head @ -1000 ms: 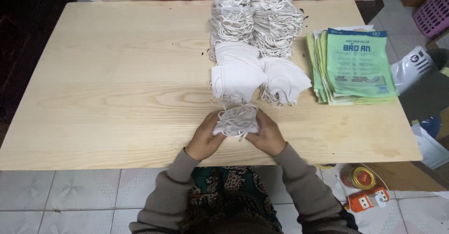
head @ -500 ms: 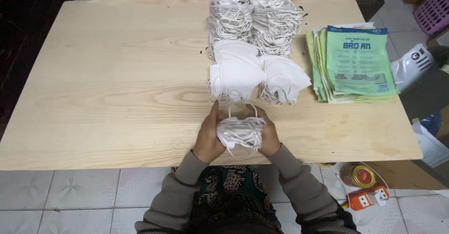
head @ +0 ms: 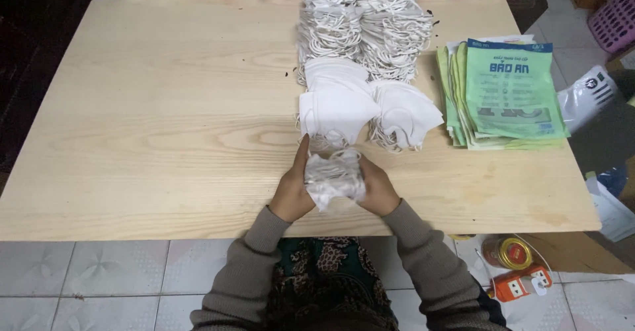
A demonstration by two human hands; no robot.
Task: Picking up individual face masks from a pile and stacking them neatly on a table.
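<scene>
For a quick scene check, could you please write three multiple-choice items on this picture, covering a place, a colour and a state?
1. Where does the packet stack lie relative to the mask pile?
A. to its right
B. to its left
C. under it

2. What colour is the top packet?
A. red
B. green
C. black

3. How is the mask bundle held?
A. lying untouched
B. in one hand only
C. between both hands

Answers:
1 A, the packets sit at the right side of the table, right of the pile.
2 B, its face is green.
3 C, the left hand and right hand press it from either side.
</scene>
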